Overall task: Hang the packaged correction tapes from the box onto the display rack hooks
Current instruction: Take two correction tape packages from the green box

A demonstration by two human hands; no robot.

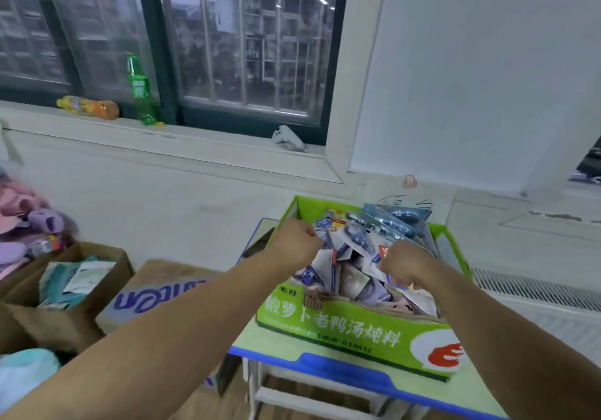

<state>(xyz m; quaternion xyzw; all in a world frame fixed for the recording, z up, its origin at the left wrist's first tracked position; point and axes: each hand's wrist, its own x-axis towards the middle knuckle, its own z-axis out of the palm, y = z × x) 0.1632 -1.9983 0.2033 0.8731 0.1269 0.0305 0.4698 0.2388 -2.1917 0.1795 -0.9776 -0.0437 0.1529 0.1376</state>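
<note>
Green printed cardboard box (341,325) on pale-green, blue-edged bench (276,343), heaped with packaged correction tapes on clear blister cards (354,240). Left hand (294,244) and right hand (403,263) low over the heap, well apart, fingers curled under and hidden; cannot tell whether either grips a pack. Brown open carton (65,322) left of bench

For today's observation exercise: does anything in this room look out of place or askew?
The orange plastic bottle lies on its side on the white windowsill, while the green plastic bottle beside it stands upright.
</note>
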